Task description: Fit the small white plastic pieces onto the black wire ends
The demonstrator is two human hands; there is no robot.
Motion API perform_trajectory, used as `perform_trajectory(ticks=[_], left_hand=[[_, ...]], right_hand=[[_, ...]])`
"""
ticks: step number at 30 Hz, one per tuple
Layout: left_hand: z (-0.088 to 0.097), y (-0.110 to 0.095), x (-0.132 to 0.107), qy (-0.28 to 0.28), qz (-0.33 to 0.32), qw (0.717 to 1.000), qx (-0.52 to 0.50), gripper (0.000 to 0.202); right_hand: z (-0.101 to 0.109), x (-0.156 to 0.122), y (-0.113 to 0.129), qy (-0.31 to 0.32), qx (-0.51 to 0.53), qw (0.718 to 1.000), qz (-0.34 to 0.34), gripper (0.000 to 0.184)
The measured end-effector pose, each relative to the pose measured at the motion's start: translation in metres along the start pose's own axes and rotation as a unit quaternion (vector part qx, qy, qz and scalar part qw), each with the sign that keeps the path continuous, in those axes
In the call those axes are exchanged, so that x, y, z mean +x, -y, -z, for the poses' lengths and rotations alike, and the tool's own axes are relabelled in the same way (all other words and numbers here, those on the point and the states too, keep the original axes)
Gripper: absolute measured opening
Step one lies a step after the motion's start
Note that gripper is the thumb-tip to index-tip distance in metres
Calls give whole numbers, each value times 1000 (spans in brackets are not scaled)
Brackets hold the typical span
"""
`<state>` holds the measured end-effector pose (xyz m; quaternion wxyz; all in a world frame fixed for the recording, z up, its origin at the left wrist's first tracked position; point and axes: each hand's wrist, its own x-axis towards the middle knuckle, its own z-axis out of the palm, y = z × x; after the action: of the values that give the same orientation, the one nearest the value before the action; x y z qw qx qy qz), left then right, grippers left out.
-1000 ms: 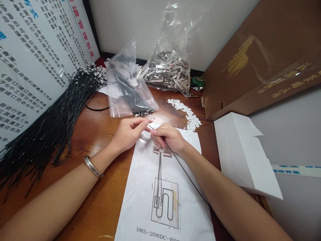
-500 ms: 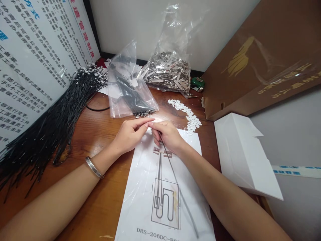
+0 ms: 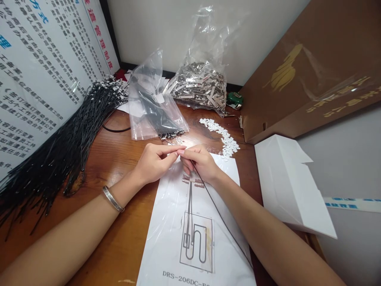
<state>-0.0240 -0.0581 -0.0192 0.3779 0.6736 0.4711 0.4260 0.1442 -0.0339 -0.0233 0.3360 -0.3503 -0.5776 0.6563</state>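
Black cable (image 3: 220,215) runs over printed sheet (image 3: 163,226), pinched between thumb and fingers of right hand (image 3: 200,159) above sheet's far end. Left hand (image 3: 155,161): fingertips meet the right's there; cannot tell whether closed. White pieces (image 3: 228,144) near sheet's far right corner.

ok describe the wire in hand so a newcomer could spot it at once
On the wooden table lies a printed sheet. Over it, a black wire hangs from the right hand; it runs alone, unlike the thick bundle of wires at left.
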Motion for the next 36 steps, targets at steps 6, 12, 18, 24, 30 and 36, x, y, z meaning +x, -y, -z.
perform_trajectory(ticks=[6, 12, 18, 24, 30, 36], left_hand=[[1, -3, -1, -18, -22, 999, 23, 28], [0, -4, 0, 2, 4, 1000, -29, 23], [-1, -4, 0, -21, -10, 1000, 13, 26], [-2, -5, 0, -58, 7, 997, 57, 29], [-2, 0, 5, -84, 68, 994, 26, 31], [-1, 3, 5, -72, 71, 995, -14, 44]], right_hand=[[0, -1, 4, 20, 5, 1000, 0, 53], [5, 0, 6, 51, 60, 996, -36, 50], [5, 1, 6, 29, 86, 995, -39, 50], [-3, 3, 3, -8, 39, 999, -37, 52], [-4, 2, 2, -24, 16, 999, -27, 46], [-4, 1, 6, -28, 25, 999, -38, 35]])
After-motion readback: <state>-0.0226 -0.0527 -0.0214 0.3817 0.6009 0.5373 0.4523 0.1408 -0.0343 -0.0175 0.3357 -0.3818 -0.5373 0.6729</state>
